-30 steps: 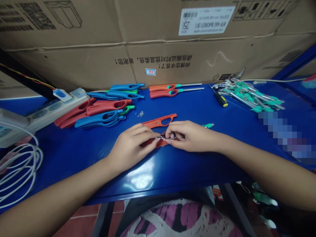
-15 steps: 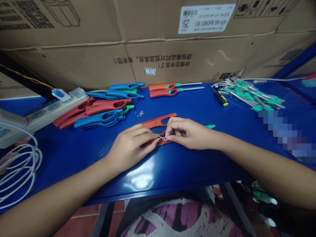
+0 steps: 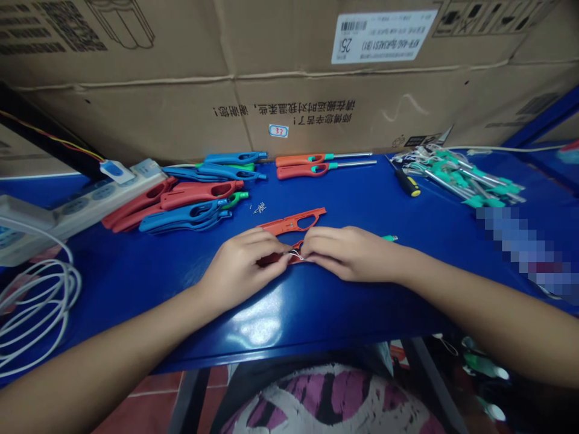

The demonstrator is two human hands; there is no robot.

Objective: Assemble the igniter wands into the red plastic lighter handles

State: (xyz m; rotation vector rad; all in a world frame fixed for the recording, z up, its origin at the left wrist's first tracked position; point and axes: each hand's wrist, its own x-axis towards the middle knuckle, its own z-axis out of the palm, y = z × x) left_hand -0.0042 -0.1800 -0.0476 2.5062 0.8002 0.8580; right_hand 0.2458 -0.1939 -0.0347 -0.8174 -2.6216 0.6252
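Both hands meet over an orange lighter shell half (image 3: 268, 260) on the blue table. My left hand (image 3: 242, 262) is closed, thumb and fingertips pinching thin white wires (image 3: 296, 255) beside a small dark part in the shell. My right hand (image 3: 350, 250) is closed too, its fingertips pressed together on the other end of those wires; it covers the shell's right part. Just behind lies the matching orange shell half (image 3: 287, 225), inner side up. A green tip (image 3: 389, 239) shows beyond my right wrist.
Red and blue lighter shells (image 3: 190, 214) are piled at left by a power strip (image 3: 90, 202). Small screws (image 3: 259, 208) lie behind my left hand. Two assembled orange lighters (image 3: 301, 170), a screwdriver (image 3: 408, 182) and green-and-metal lighter rods (image 3: 470, 175) lie along the back, before a cardboard box (image 3: 181, 108).
My right hand has drawn its fingers closer together and lowered slightly at the wires. My left hand stays at the shell. The whole view has shifted a little.
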